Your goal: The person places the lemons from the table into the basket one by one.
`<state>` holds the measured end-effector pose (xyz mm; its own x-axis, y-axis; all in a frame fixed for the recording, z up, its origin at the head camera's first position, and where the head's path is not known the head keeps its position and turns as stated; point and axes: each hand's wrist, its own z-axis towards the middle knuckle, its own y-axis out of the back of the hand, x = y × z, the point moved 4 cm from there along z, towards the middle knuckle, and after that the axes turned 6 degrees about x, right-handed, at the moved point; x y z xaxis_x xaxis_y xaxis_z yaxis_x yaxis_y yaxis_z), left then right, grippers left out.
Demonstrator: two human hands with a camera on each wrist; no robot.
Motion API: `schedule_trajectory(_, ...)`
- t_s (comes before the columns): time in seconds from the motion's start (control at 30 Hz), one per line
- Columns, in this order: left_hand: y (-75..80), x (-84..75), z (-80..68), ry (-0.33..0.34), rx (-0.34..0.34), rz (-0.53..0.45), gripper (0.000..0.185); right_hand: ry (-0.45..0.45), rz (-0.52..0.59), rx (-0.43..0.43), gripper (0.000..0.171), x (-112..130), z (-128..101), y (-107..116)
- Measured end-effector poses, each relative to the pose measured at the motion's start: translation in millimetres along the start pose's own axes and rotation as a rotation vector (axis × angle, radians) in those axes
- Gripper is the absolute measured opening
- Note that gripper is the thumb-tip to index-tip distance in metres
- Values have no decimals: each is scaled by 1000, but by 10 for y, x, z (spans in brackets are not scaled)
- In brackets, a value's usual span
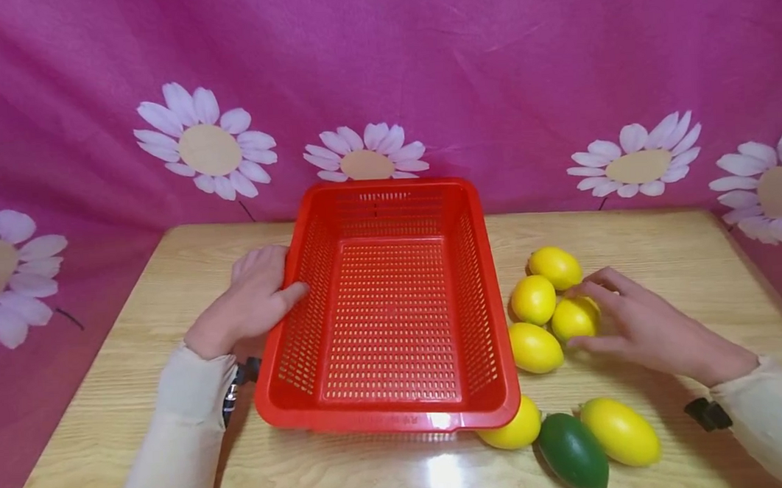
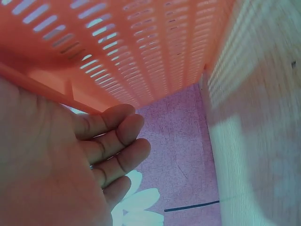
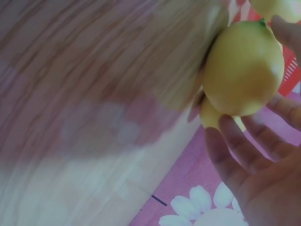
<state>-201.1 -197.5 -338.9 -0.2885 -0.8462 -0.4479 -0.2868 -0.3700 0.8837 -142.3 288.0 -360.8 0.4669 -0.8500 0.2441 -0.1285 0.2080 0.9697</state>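
Note:
A red plastic basket (image 1: 394, 310) with slotted walls stands in the middle of the table. My left hand (image 1: 251, 299) grips its left side, thumb over the rim and fingers along the outside; in the left wrist view those fingers (image 2: 123, 134) lie loosely bent beneath the rim. On the basket's right, my right hand (image 1: 641, 323) spans a yellow lemon (image 1: 575, 319), thumb on the near side and fingers on the far side. Its fingertips are right at the lemon (image 3: 244, 68) in the right wrist view. Three more lemons (image 1: 533, 301) cluster against that one.
Nearer the front lie another lemon (image 1: 620, 431), a dark green fruit (image 1: 573, 452) of similar shape, and a lemon (image 1: 516, 425) partly hidden by the basket's corner. All are on the wooden table (image 1: 174, 403). A magenta cloth (image 1: 488, 62) with white daisies hangs behind.

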Motion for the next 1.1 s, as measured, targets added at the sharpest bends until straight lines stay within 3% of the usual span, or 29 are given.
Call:
schedule_trajectory(0.2,21,2,-28,22,-3,10,48,-52,83,75,74,33,48,-52)
schedule_trajectory(0.43,8,-43,29,-3,4,-20,48,-123,154,99,74,6,40,-81)
schedule_trajectory(0.6,-6,-39,52,-3,13,-46,47,-104,160,83,70,2,43,-68)
schedule_trajectory(0.9,24,-1,-8,12,18,-22,47,-173,225,184,69,55,129,-104)
schedule_trajectory(1.1,5,-5,7,21,26,-17,49,-170,205,197,66,97,109,-126)
